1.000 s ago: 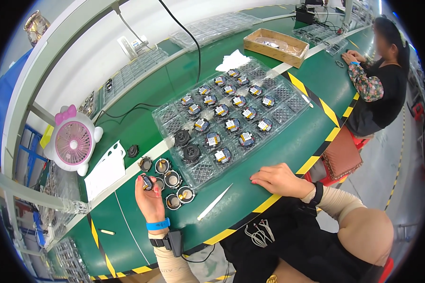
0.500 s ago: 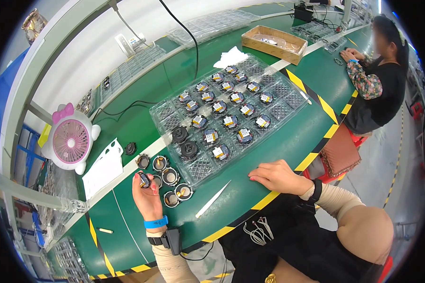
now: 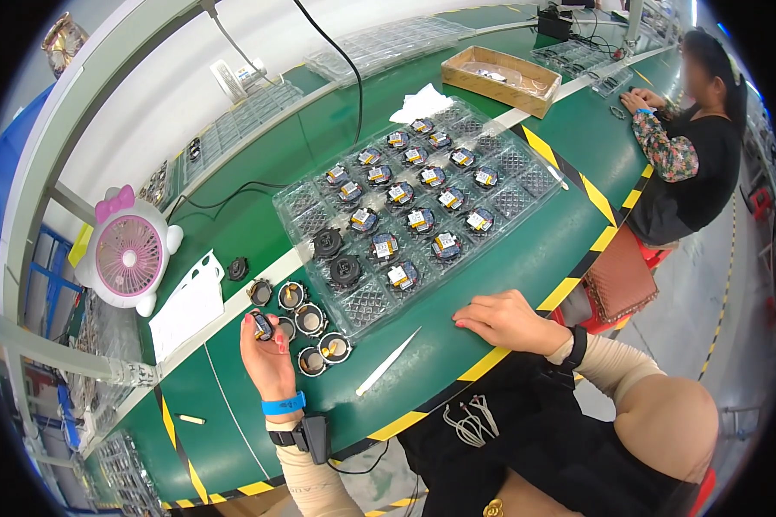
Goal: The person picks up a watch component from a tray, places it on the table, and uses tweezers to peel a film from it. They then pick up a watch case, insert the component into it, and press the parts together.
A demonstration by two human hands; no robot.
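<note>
My left hand [image 3: 267, 362], at the left of the green bench, is closed around a small round dark electronic module [image 3: 262, 326], held between thumb and fingers. Just beside it stand several round watch-case-like rings [image 3: 310, 320] with silvery rims. My right hand [image 3: 500, 320] rests on the bench near its striped front edge, fingers stretched leftward with nothing visible in them. Between the hands lies a slim white pointed tool [image 3: 389, 362]. Beyond them a clear plastic tray [image 3: 366, 308] holds several round modules [image 3: 403, 277] with yellow-and-white tops, and two black round parts [image 3: 345, 270] in its left pockets.
At the left stand a pink-and-white fan [image 3: 129, 258], a white cut-out sheet [image 3: 185, 306] and a loose black round part [image 3: 238, 269]. A cardboard box [image 3: 502, 79] and white tissue [image 3: 421, 104] are behind the tray. Another person [image 3: 694, 142] sits at the far right.
Almost nothing differs. My left hand has shifted very slightly, still holding the module; my right hand stays at rest.
</note>
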